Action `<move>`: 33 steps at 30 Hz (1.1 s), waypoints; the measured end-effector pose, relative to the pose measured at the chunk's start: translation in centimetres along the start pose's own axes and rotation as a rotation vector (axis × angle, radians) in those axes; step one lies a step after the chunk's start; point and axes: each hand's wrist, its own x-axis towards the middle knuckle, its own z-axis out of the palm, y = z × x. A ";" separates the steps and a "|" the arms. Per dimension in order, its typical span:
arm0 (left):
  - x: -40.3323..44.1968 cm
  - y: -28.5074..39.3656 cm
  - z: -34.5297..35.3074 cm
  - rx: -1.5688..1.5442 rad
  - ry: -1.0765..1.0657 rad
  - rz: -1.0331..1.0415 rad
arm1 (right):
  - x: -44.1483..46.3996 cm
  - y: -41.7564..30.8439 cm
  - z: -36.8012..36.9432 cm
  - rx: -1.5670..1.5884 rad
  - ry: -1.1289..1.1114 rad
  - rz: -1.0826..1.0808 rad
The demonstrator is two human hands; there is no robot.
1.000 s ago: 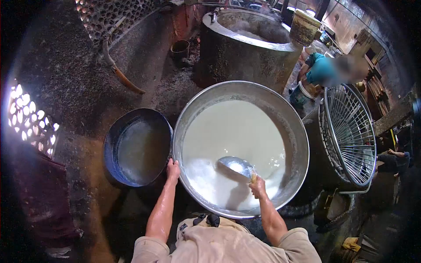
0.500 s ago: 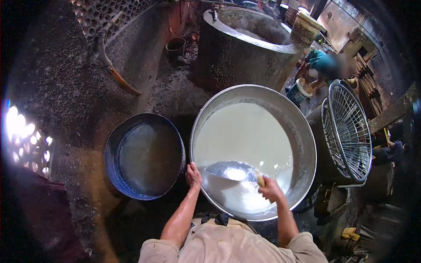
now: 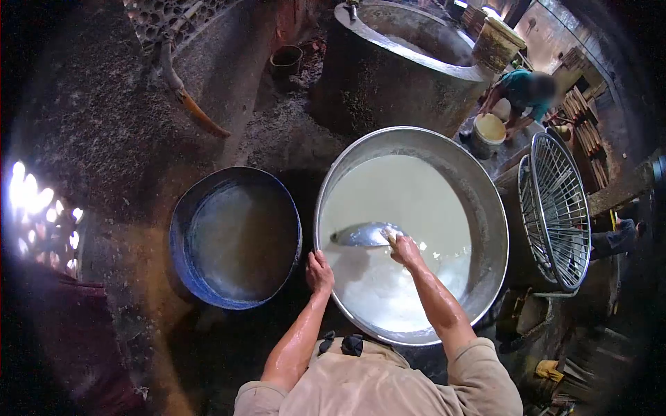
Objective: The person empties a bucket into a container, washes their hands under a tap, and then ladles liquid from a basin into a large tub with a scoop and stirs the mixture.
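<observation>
In the middle of the frame, a broad, round metal pan point(image 3: 491, 236), deep-walled, with a thin bright rim and greyish, faintly streaked inner sides. Inside it, a wide pool of milky white liquid point(image 3: 395, 194), smooth and matt toward the top, glossy and full of glints lower down. At the top of the frame, a heavy, rounded vat point(image 3: 395, 90) with rough, dark sides and a thick, paler lip. Left of centre, just beside the pan, a round blue tub point(image 3: 236, 303) with scuffed walls and murky brownish contents. Toward the right edge, a wire basket point(image 3: 558, 208), tilted up, with thin metal rods fanning like spokes inside a hoop. In the upper left, a panel point(image 3: 163, 22) pitted with rounded holes. In the upper right, a person point(image 3: 517, 87) in a teal top, bent beside a pale-topped pail point(image 3: 489, 130).

Near the centre, over the milky liquid and within the pan, a ladle point(image 3: 368, 234) with a shallow, shiny oval bowl. Right hand point(image 3: 404, 251) closed firmly around the ladle's short handle. Left hand point(image 3: 319, 272) half curled, touching the pan's left rim; impossible to tell whether clamped there or only resting.
</observation>
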 end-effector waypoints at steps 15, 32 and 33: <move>0.5 -0.9 1.0 0.030 0.118 0.064 | -14.8 15.7 1.1 -0.039 -0.077 0.165; 1.2 -1.0 0.6 0.182 0.090 0.081 | -18.4 25.3 -17.0 0.232 0.351 0.239; 1.1 -0.6 0.4 0.203 0.095 0.080 | -16.6 26.0 -15.7 0.229 0.364 0.298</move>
